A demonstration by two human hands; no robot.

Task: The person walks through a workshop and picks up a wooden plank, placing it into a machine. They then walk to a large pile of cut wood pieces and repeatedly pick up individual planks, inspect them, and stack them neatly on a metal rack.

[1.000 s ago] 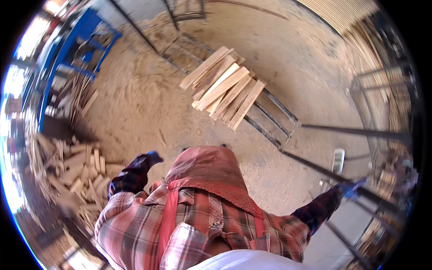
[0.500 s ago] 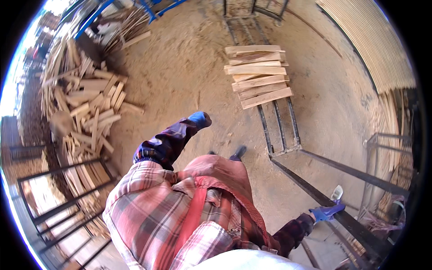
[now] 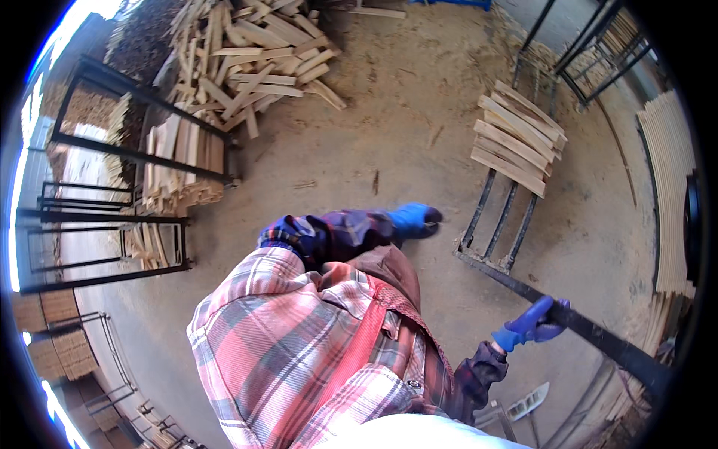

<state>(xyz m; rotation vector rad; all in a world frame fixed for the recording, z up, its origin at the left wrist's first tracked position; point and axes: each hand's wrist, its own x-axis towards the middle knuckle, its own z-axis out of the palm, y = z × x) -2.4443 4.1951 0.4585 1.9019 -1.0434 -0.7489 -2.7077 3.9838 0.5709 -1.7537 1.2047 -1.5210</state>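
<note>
My left hand (image 3: 417, 221), in a blue glove with dark fingertips, is held out in front of my body. Its fingers look curled in, slightly blurred, and nothing shows in them. At the right, my right hand (image 3: 532, 325), in a blue and purple glove, is closed round the dark upright bar of a metal rack (image 3: 598, 338). The rack's base of dark rails (image 3: 499, 218) stretches ahead over the floor. Across these rails lies a layer of pale wooden slats (image 3: 517, 138), set side by side and a little uneven.
A loose heap of wood offcuts (image 3: 258, 63) lies at the far left. Beside it stand black metal racks (image 3: 142, 153) with stacked boards (image 3: 183, 165). Corrugated sheeting (image 3: 669, 198) lies along the right edge. A white slotted piece (image 3: 528, 402) is on the floor near my right arm.
The view has turned left, so the heap and the slats appear further right. My left hand has swung across my front. My right hand stays on the bar.
</note>
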